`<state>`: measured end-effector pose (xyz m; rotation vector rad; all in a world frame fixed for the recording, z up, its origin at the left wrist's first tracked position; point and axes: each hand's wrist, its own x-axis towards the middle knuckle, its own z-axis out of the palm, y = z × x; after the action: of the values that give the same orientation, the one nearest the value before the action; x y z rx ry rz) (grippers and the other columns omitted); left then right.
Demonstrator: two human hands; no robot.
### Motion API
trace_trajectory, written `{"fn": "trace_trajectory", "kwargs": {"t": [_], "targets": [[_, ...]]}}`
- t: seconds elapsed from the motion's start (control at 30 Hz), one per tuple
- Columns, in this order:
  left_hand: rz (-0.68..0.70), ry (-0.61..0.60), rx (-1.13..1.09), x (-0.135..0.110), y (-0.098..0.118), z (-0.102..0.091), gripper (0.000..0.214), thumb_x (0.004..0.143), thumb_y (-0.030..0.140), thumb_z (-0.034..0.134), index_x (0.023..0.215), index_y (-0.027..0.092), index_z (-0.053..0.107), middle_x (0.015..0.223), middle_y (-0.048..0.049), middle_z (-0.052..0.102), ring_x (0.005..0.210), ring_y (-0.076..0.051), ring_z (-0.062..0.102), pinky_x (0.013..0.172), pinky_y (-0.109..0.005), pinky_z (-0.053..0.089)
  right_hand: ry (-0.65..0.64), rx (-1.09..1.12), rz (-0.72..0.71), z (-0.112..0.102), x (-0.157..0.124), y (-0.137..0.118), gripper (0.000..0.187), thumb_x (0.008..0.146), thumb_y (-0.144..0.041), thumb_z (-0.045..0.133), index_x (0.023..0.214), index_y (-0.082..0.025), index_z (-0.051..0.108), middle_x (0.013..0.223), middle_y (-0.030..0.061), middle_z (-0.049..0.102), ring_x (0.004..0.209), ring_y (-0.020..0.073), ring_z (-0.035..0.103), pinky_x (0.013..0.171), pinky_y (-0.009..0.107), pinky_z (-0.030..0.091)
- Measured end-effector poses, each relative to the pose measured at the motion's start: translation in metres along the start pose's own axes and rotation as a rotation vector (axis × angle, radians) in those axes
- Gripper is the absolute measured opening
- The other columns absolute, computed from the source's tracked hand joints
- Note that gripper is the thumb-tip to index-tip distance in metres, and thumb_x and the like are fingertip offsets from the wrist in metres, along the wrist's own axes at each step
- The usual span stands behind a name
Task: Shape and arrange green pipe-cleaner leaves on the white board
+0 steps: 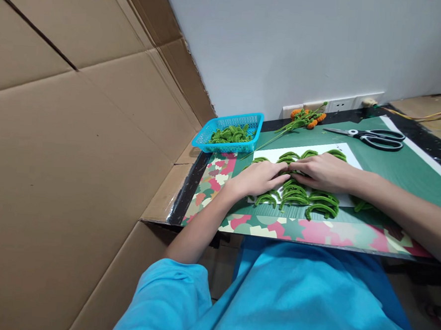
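We've got the left hand [260, 177] and right hand [320, 172] low over the middle of the white sheet [352, 158], fingertips nearly meeting among the green curved pieces [293, 193]. Both part-curled, thumbs close to the forefingers. Can't tell if either has a piece pinched or is just pressing; the fingers hide the contact.

Pieces lie in stacked arcs, in rough columns, on the sheet. Nearest ones in the right-hand column stick out past its front edge onto the bench [411, 164]. More sit under our right forearm, off the sheet.

Risks as we see them:
- Arcs sit close, some touching. A wide finger could drag a neighbour and skew the column.
- Right forearm crosses low over the pieces beside the sheet; if it drops, we'd probably smear them.
- We see nothing pinning the sheet. A sideways push could slide it and shift every row.
- Overhanging front pieces look easiest to catch with a wrist.

Blue basket [225, 148] at back left holds more green pieces. Reaching there, the left arm could snag the long stems of the orange flowers [298, 122]. Scissors [364, 137] lie behind the right hand, well apart; low concern.
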<state>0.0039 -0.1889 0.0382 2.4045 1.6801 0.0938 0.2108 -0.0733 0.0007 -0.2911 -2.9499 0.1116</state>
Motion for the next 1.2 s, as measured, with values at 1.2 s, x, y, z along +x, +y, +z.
{"fn": "trace_trajectory", "kwargs": {"t": [1.2], "targets": [[0.009, 0.004, 0.022, -0.0015, 0.0014, -0.0021, 0.033, 0.111, 0.044, 0.041, 0.109, 0.019, 0.064, 0.089, -0.0065, 0.072, 0.084, -0.022, 0.069, 0.070, -0.029, 0.043, -0.006, -0.002, 0.005, -0.0016, 0.0003, -0.0027, 0.034, 0.110, -0.034, 0.041, 0.121, -0.019, 0.069, 0.106, 0.0108, 0.078, 0.081, 0.0232, 0.070, 0.061, 0.032, 0.031]]}}
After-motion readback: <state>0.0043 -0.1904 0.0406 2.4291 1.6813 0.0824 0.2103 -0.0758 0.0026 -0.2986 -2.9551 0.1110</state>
